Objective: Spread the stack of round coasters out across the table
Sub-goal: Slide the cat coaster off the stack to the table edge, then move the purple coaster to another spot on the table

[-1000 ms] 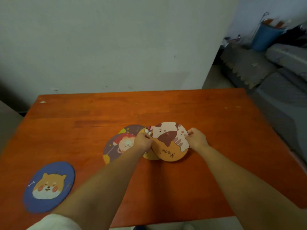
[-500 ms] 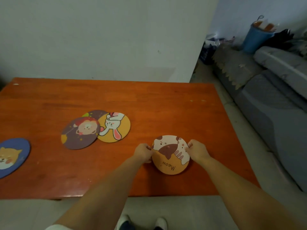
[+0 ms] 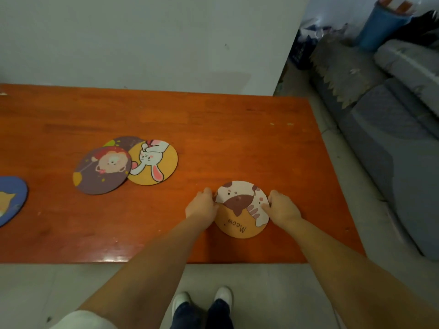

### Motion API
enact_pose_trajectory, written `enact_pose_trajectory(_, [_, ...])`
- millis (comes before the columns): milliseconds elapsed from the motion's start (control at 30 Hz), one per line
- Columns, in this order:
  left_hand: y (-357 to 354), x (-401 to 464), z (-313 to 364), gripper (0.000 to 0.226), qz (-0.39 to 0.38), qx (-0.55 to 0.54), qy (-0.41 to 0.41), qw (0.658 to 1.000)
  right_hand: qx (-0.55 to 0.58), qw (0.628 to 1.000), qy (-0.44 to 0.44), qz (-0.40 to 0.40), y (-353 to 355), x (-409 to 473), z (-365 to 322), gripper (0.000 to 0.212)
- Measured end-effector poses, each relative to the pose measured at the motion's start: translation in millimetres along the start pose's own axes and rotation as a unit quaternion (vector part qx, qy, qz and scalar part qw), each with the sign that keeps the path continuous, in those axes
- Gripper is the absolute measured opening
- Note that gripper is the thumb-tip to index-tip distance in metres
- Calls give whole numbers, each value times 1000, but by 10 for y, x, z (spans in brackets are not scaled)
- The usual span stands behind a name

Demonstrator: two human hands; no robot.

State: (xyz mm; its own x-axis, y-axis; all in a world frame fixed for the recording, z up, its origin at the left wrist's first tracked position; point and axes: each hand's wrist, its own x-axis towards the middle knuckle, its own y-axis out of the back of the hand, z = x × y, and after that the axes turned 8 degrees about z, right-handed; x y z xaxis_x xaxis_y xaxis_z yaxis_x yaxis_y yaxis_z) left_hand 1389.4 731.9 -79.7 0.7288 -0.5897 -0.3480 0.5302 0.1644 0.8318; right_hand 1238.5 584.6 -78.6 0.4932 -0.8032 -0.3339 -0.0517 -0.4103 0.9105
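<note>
Near the worktop's point(image 3: 237, 138) right front edge, left hand point(image 3: 201, 207) and right hand point(image 3: 282, 207) hold the "Meow" cat coaster point(image 3: 241, 210), fingers clamped on opposite rims; best laid flat, well apart from the overlapped rabbit coaster point(image 3: 154, 162) cluster

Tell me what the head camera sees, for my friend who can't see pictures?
Two hands, left hand and right hand, grip the edges of a cat coaster marked "Meow" on an orange table. To its left a lion coaster and a rabbit coaster overlap; a blue coaster sits at the picture's left edge.
</note>
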Motion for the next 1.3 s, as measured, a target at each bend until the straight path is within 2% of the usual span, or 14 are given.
enact_pose_trajectory(100, [133,35,-108,32,-15,2,0,1000,-35,999,0,9,101,21,-88,34])
enact_pose_trajectory(267, [517,165,-499,27,-14,-28,18,999,-13,999,19,26,229,107,-528,35])
enact_pose_trajectory(500, [1377,591,-1559,19,53,-71,78,993,48,994,91,27,-17,201,-1923,28])
enact_pose_trajectory(733, [2021,1100,-2521,35,99,-66,129,984,76,994,83,-6,-453,277,-3131,28])
enact_pose_trajectory(833, [2108,1226,-2805,31,99,-67,151,981,97,992,73,-21,-641,282,-3438,32])
enact_pose_trajectory(967, [2108,1341,-2983,29,98,-69,157,980,121,990,54,-41,-808,293,-3675,21])
enact_pose_trajectory(1133, [2100,1451,-2960,30,84,-91,176,976,131,991,16,-32,-882,347,-3870,50])
enact_pose_trajectory(1267, [2116,1445,-2918,17,70,-92,178,977,127,990,8,-54,-884,370,-3905,53])
enact_pose_trajectory(1300, [2122,1444,-2919,20,70,-97,183,976,128,990,14,-62,-885,366,-3903,53])
